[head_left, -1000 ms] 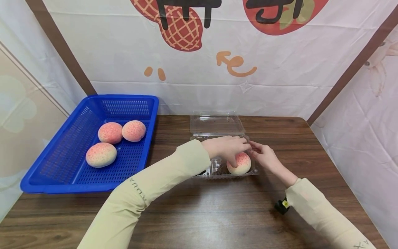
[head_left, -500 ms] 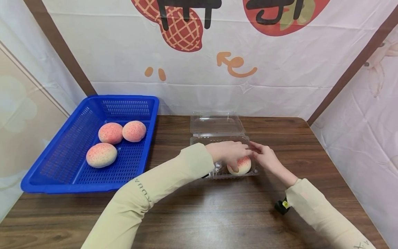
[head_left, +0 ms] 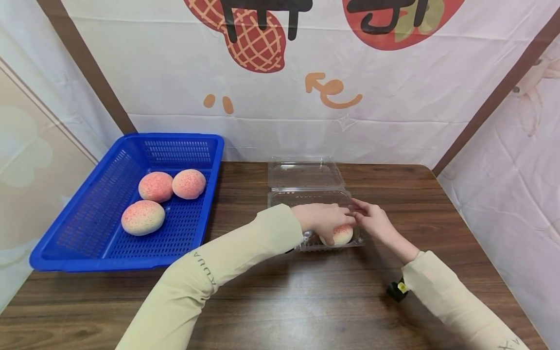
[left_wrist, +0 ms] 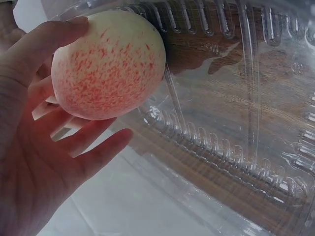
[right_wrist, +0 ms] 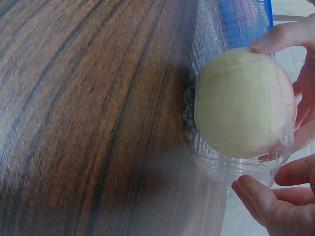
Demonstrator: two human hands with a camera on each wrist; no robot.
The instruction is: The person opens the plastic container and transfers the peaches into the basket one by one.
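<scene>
A pink-speckled cream peach (head_left: 343, 235) sits in the right end of a clear plastic clamshell container (head_left: 286, 197), whose lid (head_left: 305, 176) lies folded back toward the curtain. My left hand (head_left: 323, 219) reaches over from the left and holds the peach. The left wrist view shows the thumb on the pale side of this peach (left_wrist: 110, 64), with the fingers round the speckled side. At the container's right far corner, my right hand (head_left: 377, 224) pinches the rim between thumb and fingers. Through the clear wall, the right wrist view shows the peach's pale underside (right_wrist: 231, 103).
A blue plastic basket (head_left: 211, 194) stands at the left of the brown wooden table (head_left: 306, 301), holding three more peaches (head_left: 143, 218). A printed white curtain (head_left: 175, 68) hangs behind the table. A small black object with a yellow patch (head_left: 397, 290) is by the right sleeve.
My left hand has shifted slightly toward me over the peach, covering more of its top. The right hand stays at the container's corner. The basket and its peaches have not moved.
</scene>
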